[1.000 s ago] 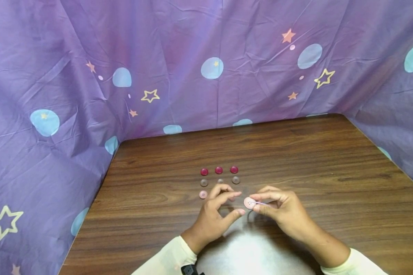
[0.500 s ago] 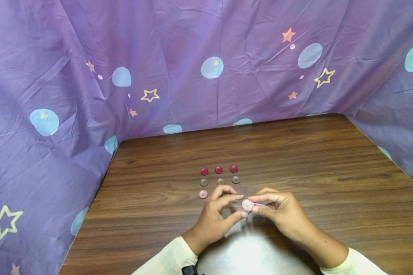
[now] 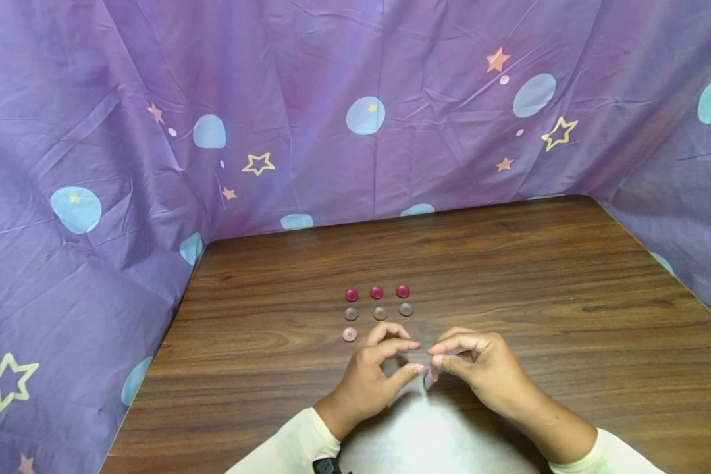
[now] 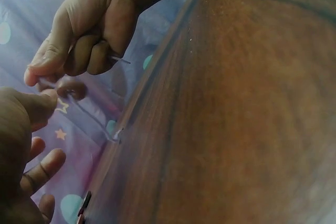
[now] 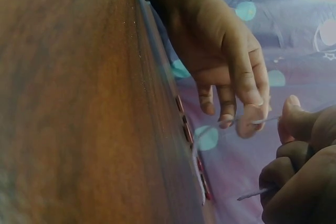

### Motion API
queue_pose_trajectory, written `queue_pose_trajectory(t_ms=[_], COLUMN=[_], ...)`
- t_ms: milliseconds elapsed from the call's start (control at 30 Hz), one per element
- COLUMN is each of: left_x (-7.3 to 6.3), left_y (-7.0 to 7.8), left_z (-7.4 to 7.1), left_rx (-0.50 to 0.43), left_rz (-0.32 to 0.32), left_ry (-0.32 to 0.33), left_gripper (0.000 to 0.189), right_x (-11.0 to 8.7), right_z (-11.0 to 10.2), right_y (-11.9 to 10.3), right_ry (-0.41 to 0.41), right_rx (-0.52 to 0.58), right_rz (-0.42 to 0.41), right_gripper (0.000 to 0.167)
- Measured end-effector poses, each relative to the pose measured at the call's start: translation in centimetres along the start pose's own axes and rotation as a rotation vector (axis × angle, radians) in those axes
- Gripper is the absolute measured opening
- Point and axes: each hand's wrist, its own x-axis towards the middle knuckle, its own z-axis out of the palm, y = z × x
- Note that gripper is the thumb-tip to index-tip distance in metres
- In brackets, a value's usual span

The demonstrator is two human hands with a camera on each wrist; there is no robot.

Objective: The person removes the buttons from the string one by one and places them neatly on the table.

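My right hand [image 3: 476,355] pinches a thin lilac cord [image 4: 92,113] between thumb and index finger, its other fingers curled. Threaded on that cord is a pale pink button [image 5: 249,121], hanging below the right fingertips and seen nearly edge-on in the head view. One cord tail pokes out of the right fist; the other dangles past the button. My left hand [image 3: 376,362] hovers just left of it, thumb and index finger apart and gently bent. Whether the left fingertips touch the button cannot be told.
Beyond the left hand, magenta buttons [image 3: 376,292] lie in a row, with grey-brown buttons [image 3: 380,313] in a nearer row and one pink button [image 3: 349,334] in front. They rest on a wooden table [image 3: 261,276], with a purple patterned cloth [image 3: 308,131] behind.
The threaded button has dropped from between the right fingertips and turned from face-on to nearly edge-on. The right hand has shifted slightly left; the left hand has barely moved.
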Motion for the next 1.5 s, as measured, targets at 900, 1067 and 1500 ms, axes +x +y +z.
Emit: queue_pose_trajectory(t_ms=[900,1067,1500], left_x=[-0.2,-0.2,-0.1], left_y=[1.0,1.3,1.3], left_z=[0.7,0.7,0.7], left_rx=[-0.178,-0.219,-0.271], left_rz=[-0.247,-0.332,-0.410], left_ry=[-0.058,-0.034,-0.033], left_gripper=[0.029,0.022,0.023], right_x=[0.1,0.1,0.1], right_z=[-0.3,-0.2,-0.3], right_y=[-0.5,-0.4,-0.3], right_ry=[-0.028,-0.036,-0.047], right_rx=[-0.001,0.007,0.041], right_rz=[0.086,0.088,0.076], right_gripper=[0.013,0.015,0.019])
